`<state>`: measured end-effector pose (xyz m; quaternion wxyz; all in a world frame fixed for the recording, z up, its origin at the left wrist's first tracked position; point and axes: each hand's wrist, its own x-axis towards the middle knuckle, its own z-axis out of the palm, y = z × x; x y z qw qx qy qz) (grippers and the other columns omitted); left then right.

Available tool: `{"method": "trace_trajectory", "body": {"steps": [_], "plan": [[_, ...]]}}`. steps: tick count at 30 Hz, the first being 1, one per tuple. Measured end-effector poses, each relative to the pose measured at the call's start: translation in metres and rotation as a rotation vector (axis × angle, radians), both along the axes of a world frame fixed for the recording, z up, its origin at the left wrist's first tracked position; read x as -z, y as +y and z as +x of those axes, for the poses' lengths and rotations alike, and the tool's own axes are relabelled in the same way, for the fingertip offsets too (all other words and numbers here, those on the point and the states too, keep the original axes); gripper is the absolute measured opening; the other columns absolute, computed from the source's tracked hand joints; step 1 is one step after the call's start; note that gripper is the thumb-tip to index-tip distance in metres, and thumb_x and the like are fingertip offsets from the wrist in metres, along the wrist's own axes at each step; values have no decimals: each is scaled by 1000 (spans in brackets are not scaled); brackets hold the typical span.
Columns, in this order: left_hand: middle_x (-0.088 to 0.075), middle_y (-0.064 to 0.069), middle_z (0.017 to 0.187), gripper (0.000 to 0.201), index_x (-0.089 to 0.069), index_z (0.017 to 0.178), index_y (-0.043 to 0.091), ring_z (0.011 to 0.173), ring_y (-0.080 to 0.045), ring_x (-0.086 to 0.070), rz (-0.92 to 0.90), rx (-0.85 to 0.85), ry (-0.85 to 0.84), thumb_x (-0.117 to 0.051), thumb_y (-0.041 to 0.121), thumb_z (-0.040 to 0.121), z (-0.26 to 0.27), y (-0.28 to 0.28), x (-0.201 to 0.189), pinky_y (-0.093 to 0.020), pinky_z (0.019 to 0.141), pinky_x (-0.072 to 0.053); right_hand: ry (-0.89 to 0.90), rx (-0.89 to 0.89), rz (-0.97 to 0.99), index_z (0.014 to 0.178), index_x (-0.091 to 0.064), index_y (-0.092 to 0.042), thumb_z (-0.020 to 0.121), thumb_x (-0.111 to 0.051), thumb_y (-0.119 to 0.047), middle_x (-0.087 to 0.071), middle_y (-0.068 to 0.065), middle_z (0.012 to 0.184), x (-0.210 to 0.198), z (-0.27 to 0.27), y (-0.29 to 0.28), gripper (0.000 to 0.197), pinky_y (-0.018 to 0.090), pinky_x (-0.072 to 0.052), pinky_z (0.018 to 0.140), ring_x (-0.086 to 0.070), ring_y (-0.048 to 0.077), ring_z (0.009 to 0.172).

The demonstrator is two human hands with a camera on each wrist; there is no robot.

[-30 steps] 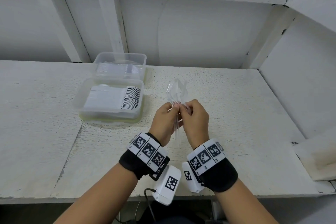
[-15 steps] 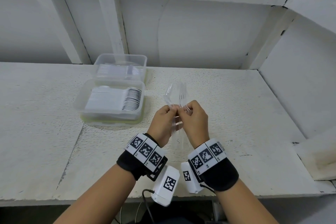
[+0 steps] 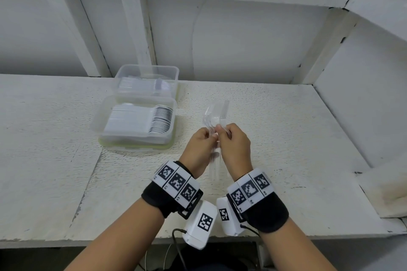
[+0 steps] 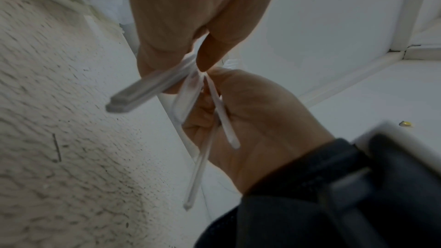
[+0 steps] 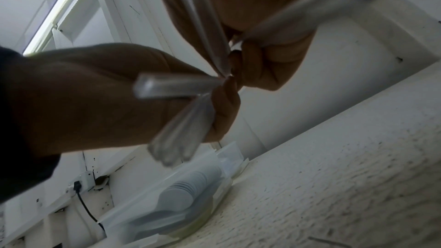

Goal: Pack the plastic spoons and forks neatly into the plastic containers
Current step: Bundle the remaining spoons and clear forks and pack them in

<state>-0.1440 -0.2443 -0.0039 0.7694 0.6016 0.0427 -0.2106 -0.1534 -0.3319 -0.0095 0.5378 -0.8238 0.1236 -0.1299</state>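
My left hand (image 3: 201, 145) and right hand (image 3: 234, 143) meet above the counter (image 3: 286, 138), each pinching clear plastic forks (image 3: 217, 114) by their handles, tines pointing up and away from me. Left of my hands, two clear plastic containers sit on the counter: the near container (image 3: 136, 123) holds a neat row of spoons (image 3: 161, 119), and the far container (image 3: 147, 80) touches it behind.

- Two containers are sitting on the table (image 3: 286, 138), left of the middle; the near container (image 3: 134, 138) is touching the far container (image 3: 147, 72) behind it.
- A row of spoons (image 3: 160, 119) is lying in the near container.
- The left hand (image 3: 199, 149) and right hand (image 3: 234, 146) are meeting just right of the near container, above the table, holding forks (image 3: 223, 112) whose heads are pointing far.
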Motion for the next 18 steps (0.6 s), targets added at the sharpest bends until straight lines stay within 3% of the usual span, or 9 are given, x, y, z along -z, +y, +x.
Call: {"method": "trace_trajectory", "body": {"steps": [3, 5, 8, 12, 15, 18], "plan": [[-64, -3, 91, 17, -55, 108, 8, 73, -10, -56, 75, -24, -5, -42, 7, 97, 3, 1, 2, -21, 56, -40, 10, -34, -10, 73, -50, -11, 95, -51, -20, -47, -7, 62, -1, -1, -2, 23, 7, -36, 49, -41, 3, 55], [-60, -5, 88, 17, -56, 105, 8, 69, -10, -53, 96, -48, 12, -43, 4, 95, 5, 2, 3, -21, 55, -38, 5, -40, -3, 77, -52, -11, 95, -49, -18, -47, -8, 62, -3, -1, -3, 20, 6, -36, 50, -41, 3, 55], [-49, -1, 73, 17, -52, 91, 13, 60, -10, -44, 69, -111, 65, -40, 1, 93, 6, 3, 1, -23, 52, -33, 2, -48, 35, 70, -51, -17, 97, -45, -18, -41, -10, 56, -4, 0, -4, 27, 13, -32, 47, -35, 4, 52], [-41, 2, 64, 15, -46, 87, 14, 53, -9, -35, 30, -165, 129, -34, 8, 94, 8, 2, -2, -23, 50, -28, -22, -88, 16, 64, -43, -18, 99, -41, -20, -36, -7, 55, -2, -4, -3, 35, 16, -25, 49, -30, 5, 48], [-40, 1, 63, 18, -48, 89, 13, 53, -10, -35, 21, -177, 159, -32, 6, 92, 8, 0, -3, -24, 50, -28, -30, -83, 37, 80, -46, -19, 99, -40, -16, -38, -12, 59, 3, -5, 0, 20, 9, -33, 49, -37, -1, 48], [-45, 0, 63, 18, -52, 89, 12, 54, -11, -40, 29, -153, 138, -35, 7, 93, 8, -1, -4, -25, 50, -32, -16, -95, 81, 94, -55, -21, 99, -40, -17, -41, -18, 69, 9, -6, 4, 15, 6, -36, 56, -39, -5, 62]]}}
